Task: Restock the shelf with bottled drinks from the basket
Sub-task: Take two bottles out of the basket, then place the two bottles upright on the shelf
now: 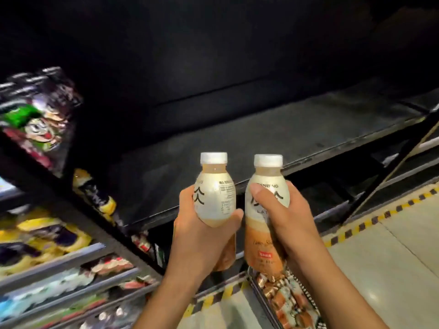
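Two cream-and-tan latte bottles with white caps are held upright side by side in front of a bare black shelf board [273, 136]. My left hand [202, 236] grips the left bottle [215, 188] around its lower body. My right hand [285, 217] is wrapped around the middle of the right bottle [267, 233], thumb across its label. Both bottles hover just before the shelf's front edge, not touching it. Below my right wrist, the basket [263, 302] holds several more bottles of the same kind.
Snack bags [38, 115] fill the shelf section at upper left, and more packets [47, 238] sit on the lower left shelves. A black diagonal frame bar [399, 162] stands at the right. Yellow-black floor tape [380, 217] runs along the shelf base on the tiled floor.
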### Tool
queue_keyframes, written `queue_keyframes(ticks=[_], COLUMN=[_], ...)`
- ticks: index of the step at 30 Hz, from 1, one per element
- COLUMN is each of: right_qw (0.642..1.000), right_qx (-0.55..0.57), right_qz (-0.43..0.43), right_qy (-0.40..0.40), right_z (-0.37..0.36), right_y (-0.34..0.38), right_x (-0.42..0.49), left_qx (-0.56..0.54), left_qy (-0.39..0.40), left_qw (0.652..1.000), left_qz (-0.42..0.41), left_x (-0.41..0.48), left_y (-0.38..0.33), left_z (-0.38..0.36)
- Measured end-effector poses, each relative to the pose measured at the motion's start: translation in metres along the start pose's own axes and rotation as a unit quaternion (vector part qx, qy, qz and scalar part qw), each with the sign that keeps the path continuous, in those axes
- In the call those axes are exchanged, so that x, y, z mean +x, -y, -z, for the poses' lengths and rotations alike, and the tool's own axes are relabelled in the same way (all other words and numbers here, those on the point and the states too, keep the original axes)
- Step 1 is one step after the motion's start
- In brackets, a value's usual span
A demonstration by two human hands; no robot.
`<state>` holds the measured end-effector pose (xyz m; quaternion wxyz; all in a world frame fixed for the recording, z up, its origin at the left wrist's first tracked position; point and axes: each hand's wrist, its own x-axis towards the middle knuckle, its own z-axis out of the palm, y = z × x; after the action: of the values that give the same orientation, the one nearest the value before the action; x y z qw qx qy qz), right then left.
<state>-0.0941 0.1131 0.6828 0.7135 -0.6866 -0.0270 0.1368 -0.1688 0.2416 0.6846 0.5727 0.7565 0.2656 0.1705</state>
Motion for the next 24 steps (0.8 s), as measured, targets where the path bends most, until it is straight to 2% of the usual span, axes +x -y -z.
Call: queue_keyframes(ticks=[5, 12, 19, 24], right_qw=[0.989, 0.954, 0.923, 0.915], right_qx=[0.017, 0.006, 0.031, 0.037], right_qz=[-0.005, 0.001, -0.007, 0.002], right_qy=[0.145, 0.301, 0.383, 0.401], right_z=[-0.101, -0.254, -0.395, -0.466], right_y=[0.015, 0.014, 0.007, -0.002], right_x=[-0.031, -0.109, -0.196, -0.23], left_qx=[-0.022, -0.057, -0.075, -0.069], left_qy=[-0.131, -0.275, -0.352, -0.363], left_qw=[0.991, 0.96, 0.933, 0.929], left_qz=[0.0, 0.002, 0.003, -0.014], left_x=[-0.02, -0.067, -0.112, -0.118], left_y=[0.014, 0.048, 0.09, 0.108], left_z=[0.105, 0.273, 0.42, 0.501])
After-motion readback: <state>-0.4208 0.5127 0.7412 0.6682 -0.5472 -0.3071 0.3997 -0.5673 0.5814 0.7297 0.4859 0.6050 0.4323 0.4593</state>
